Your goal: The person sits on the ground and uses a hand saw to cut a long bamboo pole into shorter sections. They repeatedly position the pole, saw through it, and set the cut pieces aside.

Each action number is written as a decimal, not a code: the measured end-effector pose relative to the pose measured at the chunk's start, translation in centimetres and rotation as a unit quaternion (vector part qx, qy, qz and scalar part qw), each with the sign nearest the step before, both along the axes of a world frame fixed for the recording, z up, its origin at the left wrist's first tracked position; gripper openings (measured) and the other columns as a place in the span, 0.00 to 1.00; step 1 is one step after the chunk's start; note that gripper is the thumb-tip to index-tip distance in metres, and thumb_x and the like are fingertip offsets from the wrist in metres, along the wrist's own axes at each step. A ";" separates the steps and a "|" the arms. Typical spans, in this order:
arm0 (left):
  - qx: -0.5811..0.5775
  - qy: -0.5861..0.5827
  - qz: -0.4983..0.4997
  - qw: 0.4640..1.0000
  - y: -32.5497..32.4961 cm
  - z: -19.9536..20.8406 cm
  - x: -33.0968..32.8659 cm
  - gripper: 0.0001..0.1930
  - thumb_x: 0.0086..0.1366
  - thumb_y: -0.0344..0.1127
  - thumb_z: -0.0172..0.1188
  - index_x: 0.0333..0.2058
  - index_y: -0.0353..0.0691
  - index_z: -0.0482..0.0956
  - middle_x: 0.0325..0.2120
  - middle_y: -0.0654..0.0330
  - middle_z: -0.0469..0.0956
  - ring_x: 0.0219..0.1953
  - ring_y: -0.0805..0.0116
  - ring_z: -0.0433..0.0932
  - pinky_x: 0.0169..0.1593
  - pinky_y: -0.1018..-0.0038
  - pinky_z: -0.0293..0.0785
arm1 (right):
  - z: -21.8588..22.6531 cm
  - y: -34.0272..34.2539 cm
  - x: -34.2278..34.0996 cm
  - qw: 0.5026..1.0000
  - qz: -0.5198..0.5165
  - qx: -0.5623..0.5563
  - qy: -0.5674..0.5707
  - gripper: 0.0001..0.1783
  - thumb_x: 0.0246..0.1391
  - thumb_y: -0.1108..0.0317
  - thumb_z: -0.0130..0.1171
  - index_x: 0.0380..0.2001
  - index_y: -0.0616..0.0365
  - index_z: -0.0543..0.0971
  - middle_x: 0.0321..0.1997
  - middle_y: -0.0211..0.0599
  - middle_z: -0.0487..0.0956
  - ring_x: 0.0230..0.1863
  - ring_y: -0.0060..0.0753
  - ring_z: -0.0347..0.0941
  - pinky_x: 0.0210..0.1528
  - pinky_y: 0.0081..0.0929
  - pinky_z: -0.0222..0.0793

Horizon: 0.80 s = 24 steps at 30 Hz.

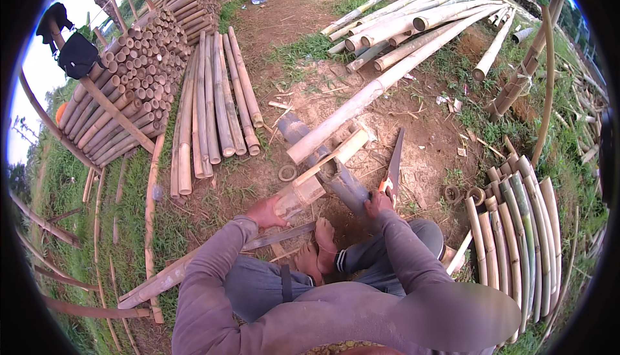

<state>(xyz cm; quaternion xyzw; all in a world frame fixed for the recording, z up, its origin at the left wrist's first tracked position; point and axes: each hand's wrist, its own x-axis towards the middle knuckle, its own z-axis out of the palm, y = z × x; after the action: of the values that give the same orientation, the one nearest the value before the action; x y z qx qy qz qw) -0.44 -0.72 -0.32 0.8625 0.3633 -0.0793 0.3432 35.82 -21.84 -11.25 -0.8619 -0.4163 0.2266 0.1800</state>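
A handsaw [394,155] with a long, dark, tapering blade and an orange-toned handle pointed away from the person over bare brown earth [423,168]. Left of the handsaw and nearer the person, the left hand [263,213] had its fingers wrapped on the end of a short, thick, pale tan bamboo piece [299,199]. The right hand [378,203] was at the handsaw's handle, against the near end of a thick, dark grey bamboo length [349,190] just left of the handsaw; I could not tell which of the two its fingers gripped, if either.

A long, straight, pale bamboo pole [387,84] ran from left of the handsaw to well beyond it on the right. A small tan bamboo ring [287,173] lay left of the handsaw; farther left were brown bamboo poles [208,103] side by side. Right of the handsaw and nearer the person lay green and tan bamboo poles [535,226].
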 end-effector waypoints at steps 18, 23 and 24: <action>0.015 0.033 -0.010 0.999 -0.4 1.2 0.1 0.54 0.43 0.56 0.82 0.68 0.42 0.71 0.47 0.40 0.86 0.50 0.43 0.85 0.55 0.57 0.80 | -0.5 0.4 0.2 0.999 -0.007 -0.029 0.020 0.32 0.62 0.52 0.60 0.64 0.58 0.76 0.65 0.63 0.77 0.64 0.59 0.78 0.69 0.48 0.72; 0.014 0.034 -0.007 0.999 -0.5 1.8 0.4 0.52 0.45 0.58 0.81 0.67 0.42 0.73 0.48 0.43 0.86 0.51 0.45 0.86 0.56 0.57 0.79 | -0.5 0.3 0.5 1.000 0.007 -0.030 -0.002 0.32 0.64 0.50 0.59 0.64 0.59 0.75 0.64 0.63 0.78 0.65 0.60 0.77 0.70 0.48 0.70; 0.001 0.013 -0.010 1.000 -0.5 1.7 0.2 0.52 0.45 0.59 0.81 0.67 0.42 0.73 0.48 0.43 0.86 0.51 0.44 0.86 0.56 0.57 0.79 | -0.4 0.2 0.3 1.000 0.009 -0.028 0.001 0.32 0.64 0.50 0.59 0.64 0.59 0.75 0.64 0.63 0.78 0.65 0.60 0.77 0.70 0.48 0.69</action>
<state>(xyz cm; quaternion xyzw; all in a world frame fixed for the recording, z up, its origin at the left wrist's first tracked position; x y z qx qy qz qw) -0.24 -1.23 1.35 0.8656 0.3589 -0.0938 0.3364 36.11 -21.64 -11.61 -0.8624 -0.4175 0.2410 0.1543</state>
